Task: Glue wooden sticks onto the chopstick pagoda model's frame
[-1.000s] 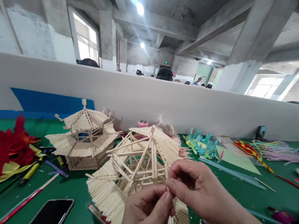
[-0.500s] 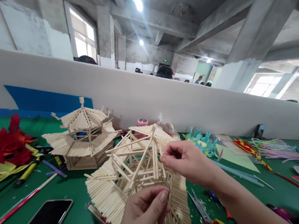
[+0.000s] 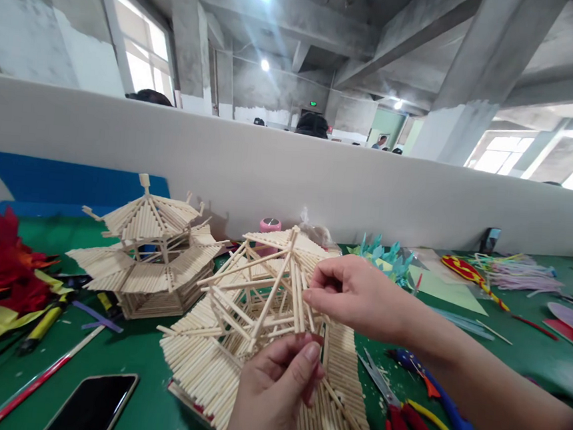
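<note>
Green tabletop spreads below a white partition. At lower centre stands a stick pavilion, its lower roof apparently mostly covered; above, the rear is slatted while the front shows bare ribs, seemingly left unfilled. Another pavilion, left of centre, has its upper roof closed. The right hand has fingertips drawn together against the ribs, the left hand thumb against forefinger below; whether either of the 2 grips a stick, I cannot tell.
</note>
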Motion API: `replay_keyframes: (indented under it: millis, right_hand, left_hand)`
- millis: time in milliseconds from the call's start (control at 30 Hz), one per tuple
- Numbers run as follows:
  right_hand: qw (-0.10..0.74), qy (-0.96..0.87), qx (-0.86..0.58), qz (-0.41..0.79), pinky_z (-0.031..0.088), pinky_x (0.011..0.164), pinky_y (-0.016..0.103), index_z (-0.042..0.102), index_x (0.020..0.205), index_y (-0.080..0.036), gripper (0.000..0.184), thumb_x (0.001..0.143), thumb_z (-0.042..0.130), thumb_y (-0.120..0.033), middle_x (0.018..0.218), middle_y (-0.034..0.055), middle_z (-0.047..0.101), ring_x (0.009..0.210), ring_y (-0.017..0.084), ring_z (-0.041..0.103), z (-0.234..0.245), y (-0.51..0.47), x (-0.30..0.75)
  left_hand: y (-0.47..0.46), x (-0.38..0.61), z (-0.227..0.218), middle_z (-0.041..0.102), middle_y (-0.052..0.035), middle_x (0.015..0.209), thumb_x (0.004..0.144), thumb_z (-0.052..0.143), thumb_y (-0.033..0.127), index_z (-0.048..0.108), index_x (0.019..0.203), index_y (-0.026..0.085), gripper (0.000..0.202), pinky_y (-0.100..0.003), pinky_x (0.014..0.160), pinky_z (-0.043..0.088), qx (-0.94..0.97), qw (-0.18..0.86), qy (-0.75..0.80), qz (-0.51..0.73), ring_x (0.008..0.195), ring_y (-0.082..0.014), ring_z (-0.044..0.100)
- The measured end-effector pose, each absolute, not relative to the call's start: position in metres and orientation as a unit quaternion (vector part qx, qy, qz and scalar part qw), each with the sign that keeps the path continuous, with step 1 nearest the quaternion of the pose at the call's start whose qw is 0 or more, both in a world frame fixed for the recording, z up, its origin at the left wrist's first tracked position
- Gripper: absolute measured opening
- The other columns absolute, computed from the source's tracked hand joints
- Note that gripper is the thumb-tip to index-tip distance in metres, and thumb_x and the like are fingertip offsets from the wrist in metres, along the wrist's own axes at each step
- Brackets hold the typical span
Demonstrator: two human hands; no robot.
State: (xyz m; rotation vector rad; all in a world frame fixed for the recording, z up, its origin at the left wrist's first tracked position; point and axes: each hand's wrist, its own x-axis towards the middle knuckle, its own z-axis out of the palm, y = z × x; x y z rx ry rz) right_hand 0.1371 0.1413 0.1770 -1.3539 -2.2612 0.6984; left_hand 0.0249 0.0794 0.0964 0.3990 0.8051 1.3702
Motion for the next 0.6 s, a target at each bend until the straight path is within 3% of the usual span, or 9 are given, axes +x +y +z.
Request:
replay_keyframes:
  millis: [400,600]
  right_hand:
    - [0.213,-0.812,-0.505,0.199,0.027,0.042,0.021,0.044,0.054,-0.019,0.018,0.071,0.052,-0.022,0.05,-0.0053,0.043,0.047,0.007,0.036,0.1786,0.135,0.1321]
    - [0.211,-0.817,-0.503,0.187,0.029,0.043,0.021,0.053,0.06,-0.018,0.016,0.074,0.051,-0.024,0.051,-0.0045,0.046,0.047,0.008,0.038,0.1778,0.1316,0.1354]
  left_hand:
    - [0.0839,0.0242,0.0903,0.065,-0.0035,0.05,0.044,0.084,0.018,0.072,0.059,0.011,0.02,-0.011,0.036,0.038,0.155,0.697,0.313,0.626,0.041,-0.0053,0.052]
    - [0.0853,0.0256,0.0883,0.065,-0.0031,0.047,0.045,0.084,0.019,0.072,0.058,0.011,0.02,-0.01,0.036,0.037,0.155,0.698,0.306,0.629,0.039,-0.0043,0.05]
